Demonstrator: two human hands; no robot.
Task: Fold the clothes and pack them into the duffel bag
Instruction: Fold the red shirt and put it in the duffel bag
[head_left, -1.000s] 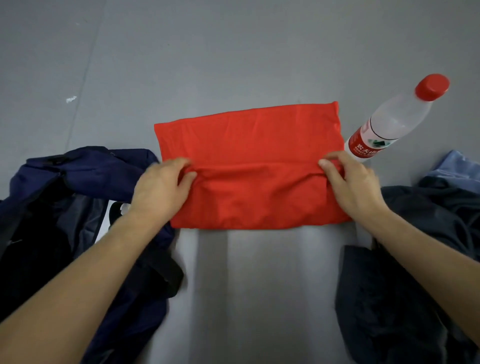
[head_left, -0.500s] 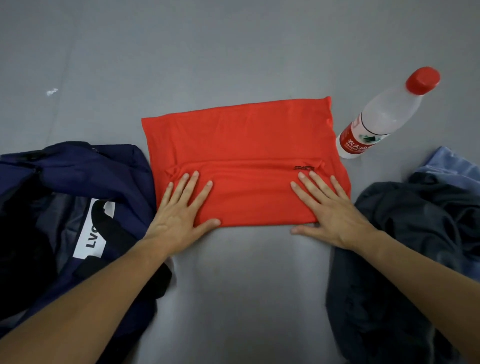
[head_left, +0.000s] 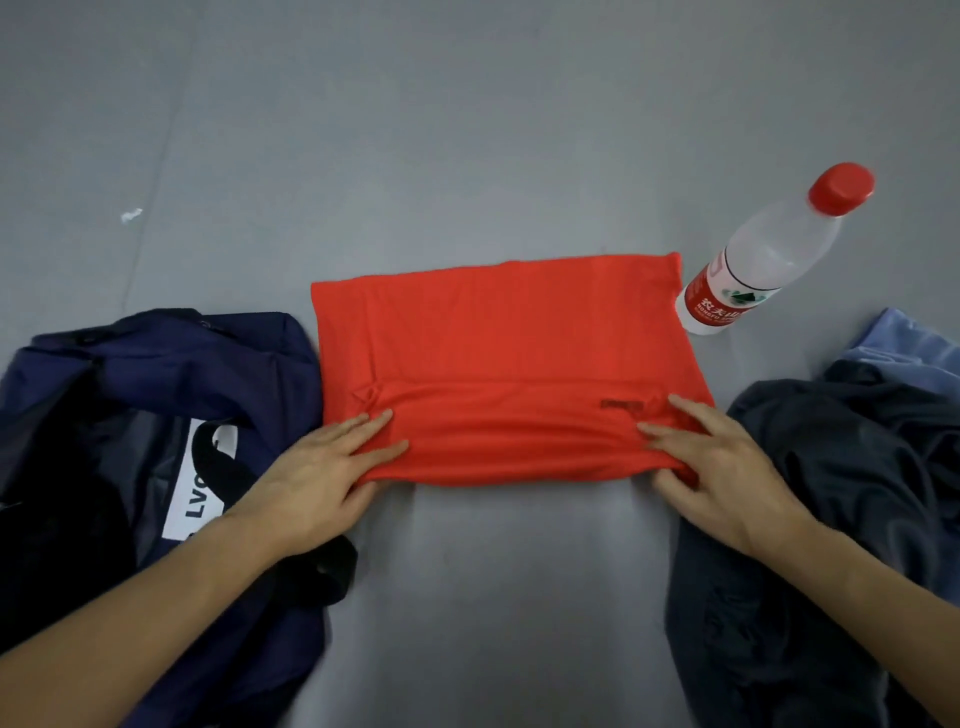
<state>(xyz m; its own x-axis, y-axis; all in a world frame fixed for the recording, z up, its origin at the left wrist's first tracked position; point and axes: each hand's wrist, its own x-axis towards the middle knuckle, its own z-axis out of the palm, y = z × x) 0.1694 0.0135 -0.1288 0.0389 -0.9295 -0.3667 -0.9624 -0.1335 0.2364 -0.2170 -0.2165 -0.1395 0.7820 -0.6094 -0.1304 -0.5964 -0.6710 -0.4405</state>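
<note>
A red garment (head_left: 509, 353), folded into a flat rectangle, lies on the grey floor in the middle of the head view. My left hand (head_left: 317, 478) pinches its near left corner, fingers on top and thumb under the edge. My right hand (head_left: 717, 467) pinches the near right corner the same way, and the cloth bunches slightly there. The navy duffel bag (head_left: 156, 374) lies open at the left, touching the garment's left side. A white label with black letters shows inside it.
A heap of dark clothes (head_left: 831, 493) lies at the right under my right forearm, with a light blue garment (head_left: 904, 343) behind it. A plastic water bottle (head_left: 769, 254) with a red cap stands at the red garment's far right corner. Bare grey floor stretches beyond.
Both hands lay flat on the near half of the red garment half a second ago. Their thumbs are now under the near edge, pinching it.
</note>
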